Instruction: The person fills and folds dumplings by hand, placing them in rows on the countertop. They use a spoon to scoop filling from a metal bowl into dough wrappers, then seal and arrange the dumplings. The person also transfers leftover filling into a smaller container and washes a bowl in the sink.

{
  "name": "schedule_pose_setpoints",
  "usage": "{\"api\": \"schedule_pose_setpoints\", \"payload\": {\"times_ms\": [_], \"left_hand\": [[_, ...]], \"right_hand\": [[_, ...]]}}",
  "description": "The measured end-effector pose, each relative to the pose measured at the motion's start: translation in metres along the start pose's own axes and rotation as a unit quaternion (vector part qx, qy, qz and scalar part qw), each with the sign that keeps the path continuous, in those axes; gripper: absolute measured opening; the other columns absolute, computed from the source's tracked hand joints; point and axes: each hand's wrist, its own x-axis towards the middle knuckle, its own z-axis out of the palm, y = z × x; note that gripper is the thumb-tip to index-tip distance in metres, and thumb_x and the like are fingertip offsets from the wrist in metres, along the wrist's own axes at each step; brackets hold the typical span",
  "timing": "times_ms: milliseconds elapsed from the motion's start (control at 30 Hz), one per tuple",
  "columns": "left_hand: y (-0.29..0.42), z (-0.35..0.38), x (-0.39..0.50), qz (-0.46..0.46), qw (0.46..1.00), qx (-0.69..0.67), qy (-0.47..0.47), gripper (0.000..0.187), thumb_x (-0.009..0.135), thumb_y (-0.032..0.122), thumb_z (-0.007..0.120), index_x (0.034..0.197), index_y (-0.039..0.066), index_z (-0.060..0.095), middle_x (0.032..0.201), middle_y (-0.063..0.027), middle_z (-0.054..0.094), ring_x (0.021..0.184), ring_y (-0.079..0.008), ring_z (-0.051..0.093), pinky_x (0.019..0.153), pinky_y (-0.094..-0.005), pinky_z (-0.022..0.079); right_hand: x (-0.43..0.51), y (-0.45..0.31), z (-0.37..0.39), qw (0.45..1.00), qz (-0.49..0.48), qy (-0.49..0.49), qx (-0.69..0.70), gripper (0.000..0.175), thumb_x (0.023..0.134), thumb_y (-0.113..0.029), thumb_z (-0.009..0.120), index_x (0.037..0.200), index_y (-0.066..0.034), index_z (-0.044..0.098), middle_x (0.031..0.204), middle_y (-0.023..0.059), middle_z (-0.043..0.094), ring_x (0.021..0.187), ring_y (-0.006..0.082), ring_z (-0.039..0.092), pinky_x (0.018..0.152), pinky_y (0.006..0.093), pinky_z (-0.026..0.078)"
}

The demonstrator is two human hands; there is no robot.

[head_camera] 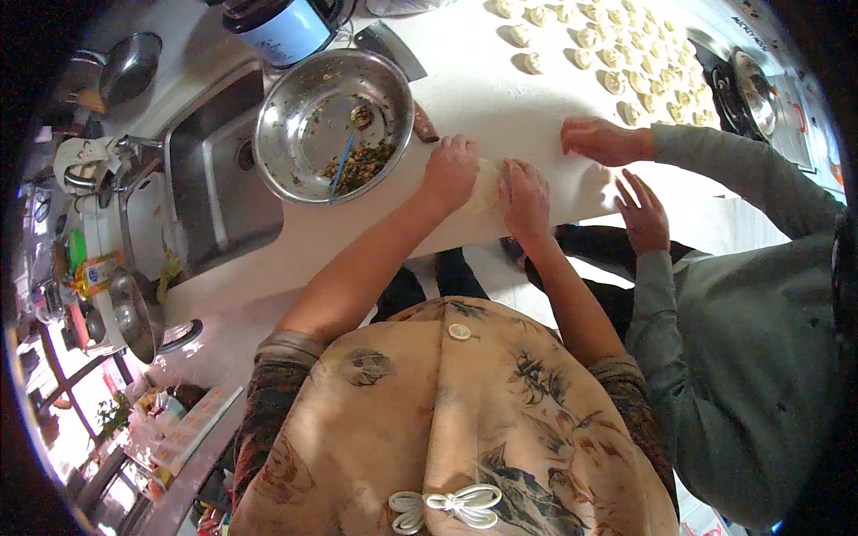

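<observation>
My left hand (pixel 453 170) and my right hand (pixel 526 199) rest at the two sides of a flat, pale piece of dough (pixel 484 189) on the white counter. The fingers of both are bent over its edges. Left of my left hand stands a steel bowl (pixel 291 110) with chopped green filling (pixel 365 167), a blue-handled utensil (pixel 342 164) lying in it. A brown object, perhaps the end of a rolling pin (pixel 423 125), shows between bowl and hand. Many filled dumplings (pixel 611 57) lie in rows at the upper right.
A co-worker's hands (pixel 606 142) are close by on the right, at the counter's edge. A cleaver (pixel 392 50) lies behind the bowl, beside a blue and black appliance (pixel 285 33). The steel sink (pixel 221 174) is at the left, a lidded pan (pixel 754 90) at the far right.
</observation>
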Motion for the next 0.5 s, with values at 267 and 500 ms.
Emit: {"api": "schedule_pose_setpoints", "payload": {"times_ms": [267, 500], "left_hand": [[0.002, -0.012, 0.022, 0.008, 0.99, -0.007, -0.143, 0.014, 0.079, 0.015, 0.063, 0.085, 0.003, 0.058, 0.097, -0.0157, 0.063, 0.096, -0.0322, 0.058, 0.075, -0.0417, 0.049], [-0.014, -0.032, -0.011, -0.108, 0.941, -0.311, -0.079, 0.02, 0.084, 0.022, 0.066, 0.089, 0.004, 0.059, 0.074, -0.0082, 0.061, 0.073, -0.0188, 0.059, 0.066, -0.0324, 0.046]], "right_hand": [[0.014, 0.013, -0.001, 0.998, -0.012, 0.022, 0.065, 0.039, 0.08, -0.02, 0.065, 0.115, -0.0035, 0.056, 0.115, 0.016, 0.057, 0.102, 0.0362, 0.056, 0.088, 0.0447, 0.046], [0.024, 0.018, -0.003, 0.982, -0.062, -0.117, 0.137, 0.028, 0.079, -0.019, 0.068, 0.099, -0.0011, 0.061, 0.098, 0.0115, 0.062, 0.089, 0.0293, 0.06, 0.077, 0.0368, 0.049]]}}
